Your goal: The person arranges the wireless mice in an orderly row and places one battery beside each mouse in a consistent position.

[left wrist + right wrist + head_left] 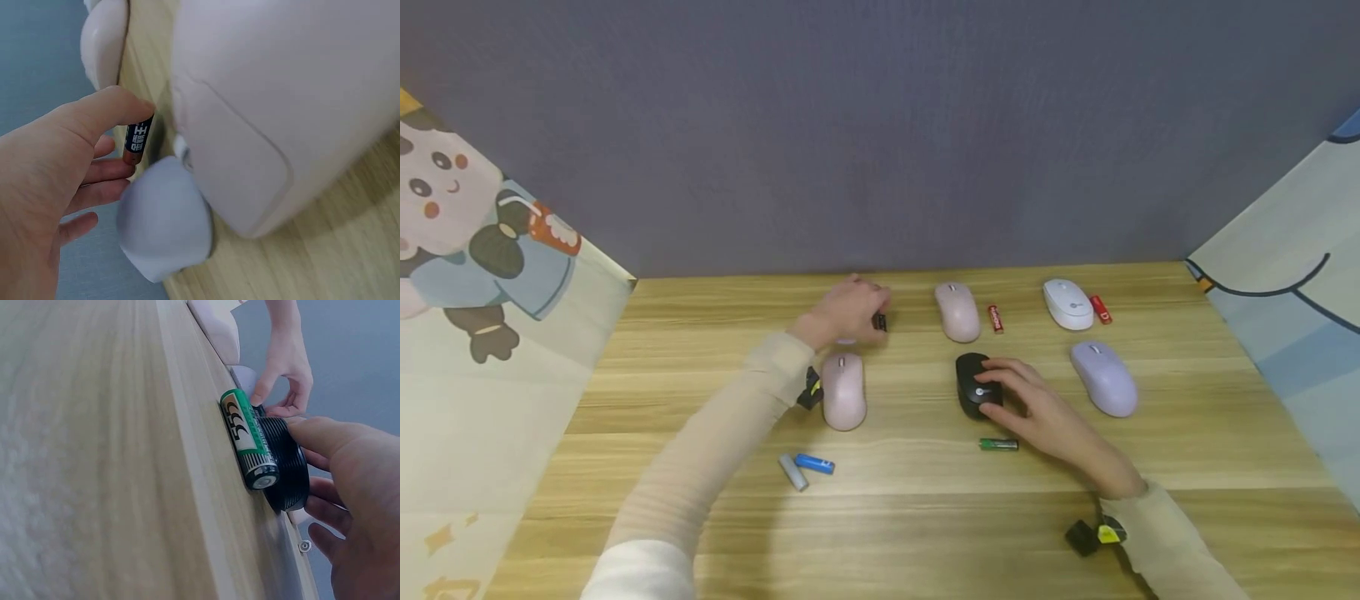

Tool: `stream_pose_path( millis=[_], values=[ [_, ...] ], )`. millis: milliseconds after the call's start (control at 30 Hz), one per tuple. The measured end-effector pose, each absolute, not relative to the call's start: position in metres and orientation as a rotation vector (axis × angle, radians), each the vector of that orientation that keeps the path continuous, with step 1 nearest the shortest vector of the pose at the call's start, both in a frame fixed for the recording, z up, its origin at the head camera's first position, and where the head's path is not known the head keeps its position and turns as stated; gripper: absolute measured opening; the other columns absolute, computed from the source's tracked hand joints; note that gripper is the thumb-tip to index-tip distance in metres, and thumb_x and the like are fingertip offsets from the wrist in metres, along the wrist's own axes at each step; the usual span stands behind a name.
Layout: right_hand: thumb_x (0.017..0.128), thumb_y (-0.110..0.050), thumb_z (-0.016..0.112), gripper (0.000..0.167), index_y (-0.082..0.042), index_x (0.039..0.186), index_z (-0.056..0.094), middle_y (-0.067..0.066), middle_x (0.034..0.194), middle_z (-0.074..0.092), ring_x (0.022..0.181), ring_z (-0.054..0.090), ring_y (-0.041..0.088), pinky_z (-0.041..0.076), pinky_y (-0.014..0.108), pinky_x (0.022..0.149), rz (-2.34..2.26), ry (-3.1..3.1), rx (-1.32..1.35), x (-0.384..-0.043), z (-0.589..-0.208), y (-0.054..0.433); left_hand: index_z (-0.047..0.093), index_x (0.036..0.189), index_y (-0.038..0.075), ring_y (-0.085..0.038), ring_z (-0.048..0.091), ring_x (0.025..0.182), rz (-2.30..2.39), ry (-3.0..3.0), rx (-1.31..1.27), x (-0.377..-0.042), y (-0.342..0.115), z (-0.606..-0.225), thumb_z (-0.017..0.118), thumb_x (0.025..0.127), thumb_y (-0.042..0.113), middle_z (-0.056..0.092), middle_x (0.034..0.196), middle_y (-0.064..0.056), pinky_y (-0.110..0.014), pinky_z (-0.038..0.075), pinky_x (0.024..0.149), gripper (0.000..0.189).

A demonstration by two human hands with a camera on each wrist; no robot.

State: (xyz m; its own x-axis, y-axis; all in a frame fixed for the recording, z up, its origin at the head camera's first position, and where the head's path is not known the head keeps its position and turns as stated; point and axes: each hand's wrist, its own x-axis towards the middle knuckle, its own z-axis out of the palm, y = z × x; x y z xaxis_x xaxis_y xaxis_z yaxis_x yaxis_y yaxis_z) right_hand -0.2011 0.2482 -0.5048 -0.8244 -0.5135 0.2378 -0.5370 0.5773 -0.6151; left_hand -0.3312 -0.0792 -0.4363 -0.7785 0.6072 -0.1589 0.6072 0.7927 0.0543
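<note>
My left hand (pixel 850 310) is at the back of the table. Between thumb and fingertips it pinches a black battery with a copper-coloured end (pixel 137 139), held upright close to the wood. Beside it sits a lavender mouse (pixel 167 215), mostly hidden by the hand in the head view. A pink mouse (pixel 844 392) lies just in front, near the left wrist. My right hand (pixel 1037 412) grips a black mouse (pixel 970 385), thumb on its near side and fingers over the other. A green battery (pixel 998 445) lies on the table just before that mouse.
Another pink mouse (pixel 958 312) and a red battery (pixel 996 318) stand at the back. Farther right are a white mouse (pixel 1067 304), a second red battery (pixel 1101 309) and a purple mouse (pixel 1103 379). Blue (pixel 815 463) and grey (pixel 793 472) batteries lie front left. A grey panel (pixel 880 150) rises behind.
</note>
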Motion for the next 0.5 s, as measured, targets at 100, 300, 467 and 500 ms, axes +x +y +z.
stream_pose_path(
  millis=[100, 300, 467, 500],
  values=[
    [0.097, -0.023, 0.074, 0.039, -0.020, 0.135, 0.063, 0.009, 0.149, 0.053, 0.139, 0.048, 0.036, 0.044, 0.060, 0.112, 1.088, -2.763, 0.918, -0.2010, -0.5045, 0.2479, 0.065, 0.116, 0.010, -0.023, 0.066, 0.110, -0.014, 2.809, 0.973, -0.3303, -0.0829, -0.4387, 0.081, 0.086, 0.035, 0.071, 0.113, -0.003, -0.046, 0.034, 0.122, 0.043],
    [0.097, -0.023, 0.075, 0.039, -0.019, 0.134, 0.063, 0.009, 0.148, 0.053, 0.139, 0.048, 0.037, 0.044, 0.060, 0.112, 1.085, -2.760, 0.918, -0.2007, -0.5041, 0.2474, 0.065, 0.118, 0.010, -0.022, 0.065, 0.112, 0.000, 2.816, 0.970, -0.3301, -0.0857, -0.4418, 0.080, 0.086, 0.035, 0.071, 0.115, -0.003, -0.043, 0.034, 0.121, 0.043],
    [0.097, -0.023, 0.074, 0.039, -0.019, 0.134, 0.063, 0.009, 0.149, 0.053, 0.140, 0.048, 0.037, 0.044, 0.061, 0.112, 1.085, -2.765, 0.915, -0.2004, -0.5035, 0.2473, 0.064, 0.118, 0.012, -0.021, 0.064, 0.112, -0.046, 2.817, 0.972, -0.3304, -0.0846, -0.4414, 0.080, 0.086, 0.037, 0.070, 0.115, -0.002, -0.043, 0.033, 0.122, 0.043],
    [0.097, -0.023, 0.074, 0.039, -0.019, 0.134, 0.063, 0.009, 0.149, 0.053, 0.140, 0.048, 0.037, 0.044, 0.060, 0.112, 1.086, -2.765, 0.915, -0.2004, -0.5034, 0.2473, 0.064, 0.119, 0.012, -0.022, 0.064, 0.112, -0.055, 2.817, 0.976, -0.3305, -0.0844, -0.4416, 0.079, 0.087, 0.037, 0.070, 0.115, -0.002, -0.043, 0.033, 0.122, 0.043]
  ],
)
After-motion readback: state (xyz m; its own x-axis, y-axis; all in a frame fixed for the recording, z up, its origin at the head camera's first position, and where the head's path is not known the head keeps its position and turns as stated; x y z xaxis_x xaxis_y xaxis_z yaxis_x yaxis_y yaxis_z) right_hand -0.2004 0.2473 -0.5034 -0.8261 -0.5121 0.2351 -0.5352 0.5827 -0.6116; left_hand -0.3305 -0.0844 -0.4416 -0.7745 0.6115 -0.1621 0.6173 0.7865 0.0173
